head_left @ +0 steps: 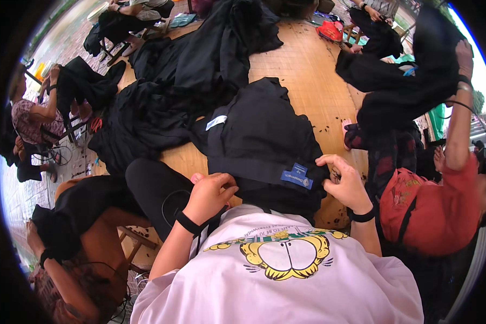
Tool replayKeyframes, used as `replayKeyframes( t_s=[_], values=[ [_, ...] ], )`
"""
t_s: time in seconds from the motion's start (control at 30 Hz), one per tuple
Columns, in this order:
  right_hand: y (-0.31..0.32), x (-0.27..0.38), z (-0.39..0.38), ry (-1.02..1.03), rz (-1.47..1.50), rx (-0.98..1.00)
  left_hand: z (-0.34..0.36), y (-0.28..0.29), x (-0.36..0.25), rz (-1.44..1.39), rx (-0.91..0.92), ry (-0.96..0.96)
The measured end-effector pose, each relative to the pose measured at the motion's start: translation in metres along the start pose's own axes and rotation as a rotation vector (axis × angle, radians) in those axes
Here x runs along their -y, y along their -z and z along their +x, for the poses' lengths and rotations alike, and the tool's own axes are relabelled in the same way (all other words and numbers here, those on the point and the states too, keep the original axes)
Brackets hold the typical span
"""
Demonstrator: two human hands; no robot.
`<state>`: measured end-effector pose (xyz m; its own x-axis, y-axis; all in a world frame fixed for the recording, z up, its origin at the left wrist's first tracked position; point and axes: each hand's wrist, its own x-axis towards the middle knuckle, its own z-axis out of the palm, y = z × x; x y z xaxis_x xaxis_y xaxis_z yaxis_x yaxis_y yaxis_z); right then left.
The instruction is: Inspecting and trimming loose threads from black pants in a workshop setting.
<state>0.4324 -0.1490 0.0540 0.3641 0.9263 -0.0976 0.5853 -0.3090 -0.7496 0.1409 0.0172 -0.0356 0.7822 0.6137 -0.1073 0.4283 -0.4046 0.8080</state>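
Folded black trousers [259, 129], with a blue tag [297, 175] on the waistband and a white label [216, 122] higher up, lie in front of me. My left hand [211, 193] is closed at the waistband's left end, its fingertips bent onto the black cloth. At the right end, my right hand [344, 181] has thumb and index finger apart and bent, touching or hovering by the garment's edge. Both wrists carry black bands.
A black cloth pile [173, 65] covers the upper left of the wooden board [291, 59]. Co-workers sit around: one at left [38, 113], one at lower left [65, 281], one in red [426, 205] at right lifting black cloth [399, 86], others [372, 16] farther back.
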Motion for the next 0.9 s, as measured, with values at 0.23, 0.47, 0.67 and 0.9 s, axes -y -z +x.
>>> replayKeyframes(
  t_s=[0.23,0.47,0.67,0.9],
  values=[
    [-0.002,-0.008,-0.007,0.076,0.000,-0.056,0.009,-0.001,-0.004,-0.090,-0.016,0.176],
    [-0.005,-0.041,-0.012,0.023,-0.064,-0.190,0.014,0.000,0.019,0.033,-0.179,0.129],
    [-0.008,-0.061,-0.011,-0.030,-0.234,-0.272,0.027,-0.008,0.029,0.138,-0.303,0.040],
    [-0.022,0.031,-0.022,0.239,-0.241,-0.189,0.047,0.003,0.033,-0.271,-0.396,0.017]
  ],
)
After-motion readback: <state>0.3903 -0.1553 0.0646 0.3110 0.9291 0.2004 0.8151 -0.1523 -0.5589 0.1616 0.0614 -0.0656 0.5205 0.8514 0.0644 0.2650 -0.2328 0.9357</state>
